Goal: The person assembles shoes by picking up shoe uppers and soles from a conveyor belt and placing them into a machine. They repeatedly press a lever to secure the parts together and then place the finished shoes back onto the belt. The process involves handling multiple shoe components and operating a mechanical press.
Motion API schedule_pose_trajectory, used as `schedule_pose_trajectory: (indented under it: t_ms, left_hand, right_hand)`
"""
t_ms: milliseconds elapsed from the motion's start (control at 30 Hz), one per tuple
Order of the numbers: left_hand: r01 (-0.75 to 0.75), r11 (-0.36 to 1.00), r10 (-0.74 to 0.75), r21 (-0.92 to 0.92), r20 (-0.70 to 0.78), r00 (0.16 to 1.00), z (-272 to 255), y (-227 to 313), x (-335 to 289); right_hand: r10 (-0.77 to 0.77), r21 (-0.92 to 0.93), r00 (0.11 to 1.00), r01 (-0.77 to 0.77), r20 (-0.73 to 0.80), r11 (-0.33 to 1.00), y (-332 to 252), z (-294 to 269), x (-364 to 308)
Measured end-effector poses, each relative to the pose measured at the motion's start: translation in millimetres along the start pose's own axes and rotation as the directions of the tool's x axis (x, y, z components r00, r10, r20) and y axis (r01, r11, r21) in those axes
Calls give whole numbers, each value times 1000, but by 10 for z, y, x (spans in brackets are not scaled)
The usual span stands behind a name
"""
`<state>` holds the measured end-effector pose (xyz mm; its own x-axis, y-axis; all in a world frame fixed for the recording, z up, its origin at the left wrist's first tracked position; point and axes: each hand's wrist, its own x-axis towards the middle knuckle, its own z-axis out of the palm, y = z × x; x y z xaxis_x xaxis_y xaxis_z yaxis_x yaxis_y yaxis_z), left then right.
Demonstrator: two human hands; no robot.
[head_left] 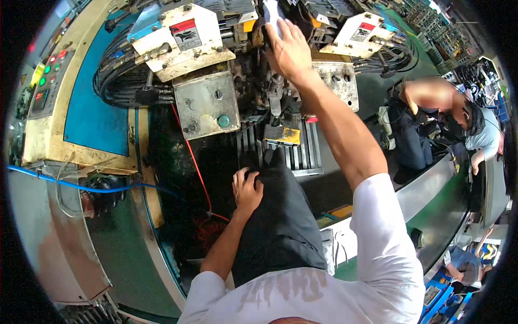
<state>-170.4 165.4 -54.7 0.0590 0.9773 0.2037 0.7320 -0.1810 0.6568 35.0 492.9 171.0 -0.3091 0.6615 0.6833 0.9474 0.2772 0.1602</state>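
Observation:
My right hand point(291, 51) reaches far forward into the middle of a machine. Its thumb and fingers are on a long white piece point(272, 13), whose exact kind I cannot make out; the far end is cut off by the picture's top. Dark metal clamp parts point(275, 89) lie just below that hand. My left hand point(247, 190) rests on my dark trousers at the thigh, fingers apart and slightly bent, holding nothing. Dirty cream metal housings, the left one point(186, 40) and the right one point(359, 38), flank the white piece.
A control panel point(48, 81) with lit buttons stands at the left. Black hoses point(116, 81) loop beside the housing. A yellow-and-black pedal point(283, 135) sits on a slatted grate point(307, 154). A red cable point(193, 162) hangs down. A seated co-worker point(413, 129) is at the right.

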Motion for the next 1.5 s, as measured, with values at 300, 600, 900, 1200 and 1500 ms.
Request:
schedule_pose_trajectory:
  t_ms: [300,600,900,1200,1500]
  left_hand:
    - [-19,999,18,45,31,999,2,-92,80]
    - [-49,996,44,71,71,996,-22,1,77]
    - [-61,998,61,6,20,998,-37,13,113]
    - [-78,988,64,133,102,993,-20,145,-19]
    - [-35,983,11,180,136,991,20,214,22]
  right_hand:
    - [-11,38,997,14,-78,999,108,80,454]
    - [51,-6,998,-51,-29,999,48,-238,742]
    - [51,383,989,7,-141,924,-203,-521,-398]
    - [342,185,516,-723,785,666,-1458,-907,-3643]
    - [306,136,517,-652,799,746,-1359,-759,-3523]
